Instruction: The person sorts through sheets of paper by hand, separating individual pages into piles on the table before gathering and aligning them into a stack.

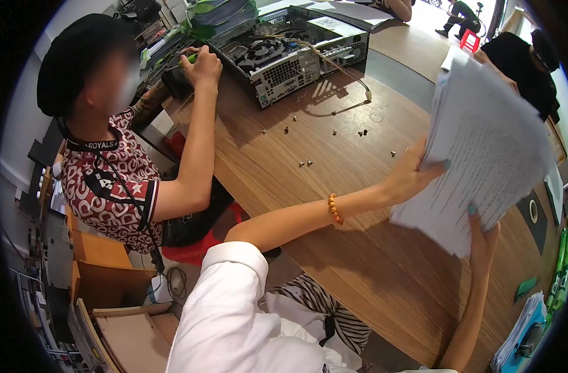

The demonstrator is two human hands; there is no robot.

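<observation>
A thick stack of printed paper sheets (489, 143) is held up above the right part of the wooden table, its edges uneven and tilted. My left hand (414, 177), below an orange bead bracelet (335, 209), grips the stack's left edge with the thumb in front. My right hand (483, 233) pinches the lower edge, its thumb lying over the front sheet. The fingers behind the paper are partly hidden. Small lines of print cover the front page but are too small to read.
An opened computer case (290, 53) with a loose cable stands at the table's (309, 205) far side. Several small screws (302, 163) lie before it. At left, a co-worker's hand (203, 67) holds a green-handled tool. A blue clipboard with papers (523, 336) lies lower right.
</observation>
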